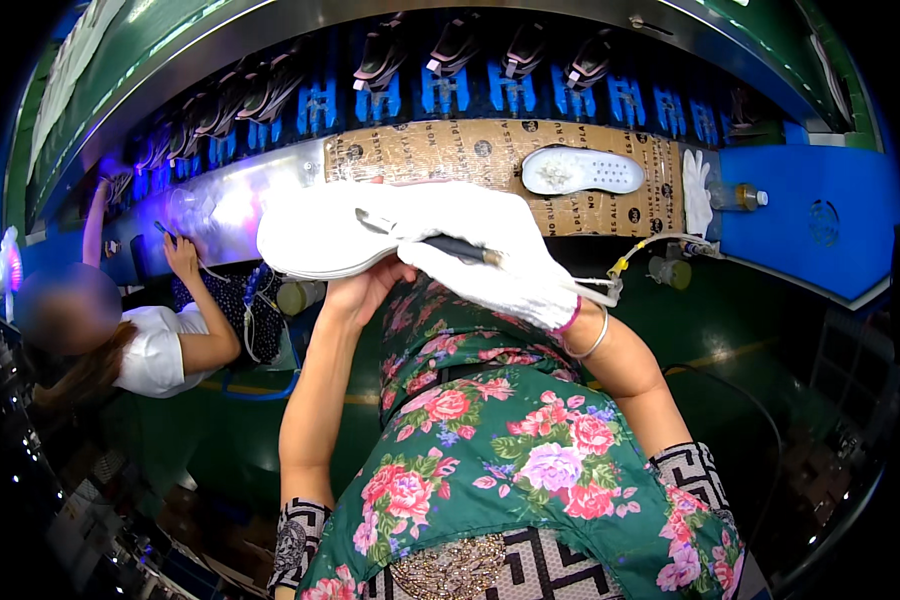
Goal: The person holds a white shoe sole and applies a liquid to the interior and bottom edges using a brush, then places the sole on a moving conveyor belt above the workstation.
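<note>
My left hand (358, 292) is bare and grips a white shoe sole (308, 238) from beneath, fingers curled round its near edge. Over the sole reaches my right hand (530, 255) in a white knitted glove. It is closed round a slim brush-like tool with a dark handle (455, 247), its tip at the sole's inner surface. A pale hose (595, 292) runs by my right wrist, partly hidden by the glove. A second white sole (582, 171) lies on the cardboard-covered bench beyond my hands, its inside facing up.
Printed cardboard (420, 150) covers the bench. Dark shoes (453, 48) sit in a row on blue holders (445, 92). A spare white glove (697, 192) and a bottle (738, 197) lie by a blue panel (815, 220). At left, a co-worker (155, 350) holds a tool.
</note>
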Action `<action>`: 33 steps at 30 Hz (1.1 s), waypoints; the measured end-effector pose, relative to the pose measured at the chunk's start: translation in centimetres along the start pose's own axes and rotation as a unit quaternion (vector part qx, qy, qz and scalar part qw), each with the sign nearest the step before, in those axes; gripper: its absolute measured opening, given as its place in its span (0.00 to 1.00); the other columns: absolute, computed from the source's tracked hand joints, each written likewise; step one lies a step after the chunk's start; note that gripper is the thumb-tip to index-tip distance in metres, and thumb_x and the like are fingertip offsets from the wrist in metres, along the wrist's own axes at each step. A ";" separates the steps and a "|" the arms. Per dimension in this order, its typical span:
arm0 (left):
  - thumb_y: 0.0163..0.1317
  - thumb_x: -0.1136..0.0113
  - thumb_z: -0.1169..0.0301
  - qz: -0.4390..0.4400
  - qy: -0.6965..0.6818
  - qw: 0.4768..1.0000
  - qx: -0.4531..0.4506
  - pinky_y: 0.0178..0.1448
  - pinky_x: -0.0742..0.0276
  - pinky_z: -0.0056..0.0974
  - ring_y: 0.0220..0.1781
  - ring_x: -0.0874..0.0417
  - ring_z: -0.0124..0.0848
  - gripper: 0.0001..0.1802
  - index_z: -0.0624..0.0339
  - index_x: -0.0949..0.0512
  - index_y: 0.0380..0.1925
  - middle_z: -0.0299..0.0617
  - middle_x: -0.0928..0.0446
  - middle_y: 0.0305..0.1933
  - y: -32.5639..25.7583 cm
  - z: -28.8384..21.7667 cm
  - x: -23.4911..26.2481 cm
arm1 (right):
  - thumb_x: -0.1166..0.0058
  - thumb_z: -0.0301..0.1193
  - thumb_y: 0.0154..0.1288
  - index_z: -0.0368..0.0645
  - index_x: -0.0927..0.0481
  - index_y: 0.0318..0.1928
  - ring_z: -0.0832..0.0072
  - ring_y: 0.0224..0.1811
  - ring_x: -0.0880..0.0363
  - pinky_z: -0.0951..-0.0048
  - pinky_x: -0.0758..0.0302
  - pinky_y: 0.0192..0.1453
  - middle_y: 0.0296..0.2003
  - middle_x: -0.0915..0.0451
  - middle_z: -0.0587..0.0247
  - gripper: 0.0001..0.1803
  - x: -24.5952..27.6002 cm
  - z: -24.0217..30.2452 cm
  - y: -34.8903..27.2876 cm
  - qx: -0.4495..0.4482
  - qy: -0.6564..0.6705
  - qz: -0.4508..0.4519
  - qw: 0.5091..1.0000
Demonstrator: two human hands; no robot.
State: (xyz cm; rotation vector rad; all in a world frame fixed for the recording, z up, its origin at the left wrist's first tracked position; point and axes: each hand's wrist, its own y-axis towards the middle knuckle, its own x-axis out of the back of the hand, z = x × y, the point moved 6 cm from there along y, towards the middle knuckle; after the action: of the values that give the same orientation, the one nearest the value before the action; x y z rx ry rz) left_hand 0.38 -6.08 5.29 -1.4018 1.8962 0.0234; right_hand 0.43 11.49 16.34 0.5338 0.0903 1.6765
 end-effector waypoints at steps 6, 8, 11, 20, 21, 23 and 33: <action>0.72 0.59 0.38 0.091 -0.447 0.889 -0.034 0.78 0.42 0.56 0.76 0.39 0.51 0.43 0.55 0.44 0.76 0.56 0.41 0.76 -1.4 -2.2 -2.7 | 0.30 0.28 0.57 0.42 0.13 0.42 0.66 0.38 0.14 0.70 0.18 0.45 0.38 0.13 0.58 0.11 1.4 2.5 -0.2 0.006 -0.011 -0.051 0.999; 0.72 0.55 0.41 0.189 -0.368 0.910 -0.035 0.79 0.46 0.57 0.79 0.45 0.53 0.43 0.56 0.48 0.77 0.57 0.47 0.79 -1.8 -3.3 -6.1 | 0.29 0.27 0.55 0.42 0.13 0.40 0.67 0.36 0.14 0.71 0.18 0.42 0.36 0.13 0.59 0.11 1.7 3.3 0.1 0.021 -0.012 -0.058 0.998; 0.54 0.36 0.38 0.156 -0.349 0.921 -0.074 0.75 0.37 0.61 0.75 0.39 0.60 0.58 0.53 0.50 0.77 0.65 0.46 0.76 -1.0 -1.8 -5.6 | 0.29 0.25 0.54 0.40 0.12 0.42 0.67 0.37 0.13 0.72 0.18 0.42 0.36 0.13 0.58 0.13 2.0 4.1 0.1 0.028 -0.017 -0.072 0.997; 0.52 0.48 0.21 0.192 -0.398 0.895 -0.068 0.67 0.28 0.63 0.68 0.29 0.57 0.57 0.43 0.42 0.74 0.66 0.36 0.69 0.3 -0.3 -6.7 | 0.30 0.25 0.54 0.42 0.12 0.44 0.66 0.40 0.13 0.69 0.18 0.46 0.38 0.12 0.59 0.14 0.8 4.3 0.2 -0.020 0.015 -0.076 0.997; 0.52 0.49 0.21 0.170 -0.420 0.889 -0.057 0.68 0.28 0.63 0.68 0.29 0.56 0.57 0.43 0.41 0.74 0.65 0.35 0.70 0.6 0.0 -6.8 | 0.31 0.25 0.56 0.42 0.12 0.45 0.65 0.42 0.13 0.68 0.18 0.48 0.40 0.12 0.59 0.14 1.0 4.2 0.3 -0.011 0.020 -0.069 0.997; 0.52 0.47 0.22 0.151 -0.417 0.895 -0.049 0.71 0.30 0.61 0.69 0.29 0.52 0.56 0.44 0.41 0.74 0.55 0.34 0.71 0.9 0.4 -7.0 | 0.32 0.25 0.56 0.43 0.13 0.47 0.63 0.46 0.14 0.66 0.20 0.53 0.43 0.13 0.58 0.16 0.6 3.3 -0.3 -0.072 0.121 -0.090 0.986; 0.48 0.33 0.31 0.024 -0.277 0.960 -0.042 0.74 0.32 0.54 0.70 0.29 0.46 0.56 0.50 0.37 0.72 0.45 0.30 0.70 1.4 5.4 -5.4 | 0.34 0.28 0.61 0.47 0.16 0.56 0.64 0.51 0.15 0.68 0.20 0.56 0.51 0.15 0.59 0.21 0.4 2.7 0.5 0.013 -0.010 -0.087 0.996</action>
State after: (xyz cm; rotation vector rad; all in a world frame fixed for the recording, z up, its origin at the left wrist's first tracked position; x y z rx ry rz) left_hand 2.80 1.17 3.95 -1.2372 1.4701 0.4758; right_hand 0.99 11.18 19.04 0.5457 0.1399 1.5024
